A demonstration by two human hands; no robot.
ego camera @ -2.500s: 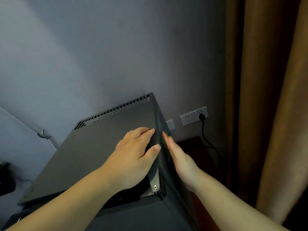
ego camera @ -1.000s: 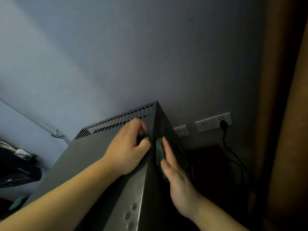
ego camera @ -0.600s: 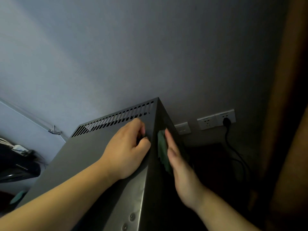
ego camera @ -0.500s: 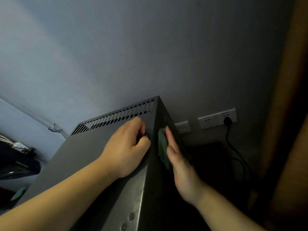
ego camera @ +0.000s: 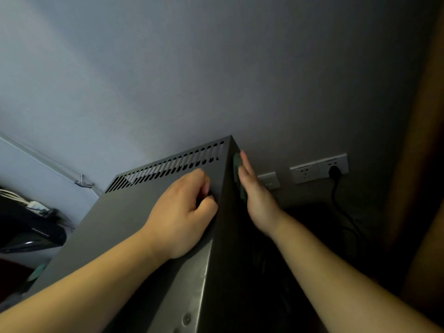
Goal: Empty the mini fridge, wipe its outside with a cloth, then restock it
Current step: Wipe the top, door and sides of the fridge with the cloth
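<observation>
The dark grey mini fridge fills the lower middle of the view, with a row of vent slots along its back top edge. My left hand rests on the fridge top near the right edge, fingers curled under with nothing seen in them. My right hand lies flat with straight fingers against the fridge's right side and presses a green cloth onto it near the back corner. Most of the cloth is hidden under the palm.
A grey wall stands right behind the fridge. White wall sockets with a black plug and cable sit to the right, beside a light switch. A brown curtain hangs at far right. Dark objects lie at left.
My right hand has slid the green cloth along the fridge's right side toward the back corner. My left hand has stayed on the top, fingers curling in since the earliest frame.
</observation>
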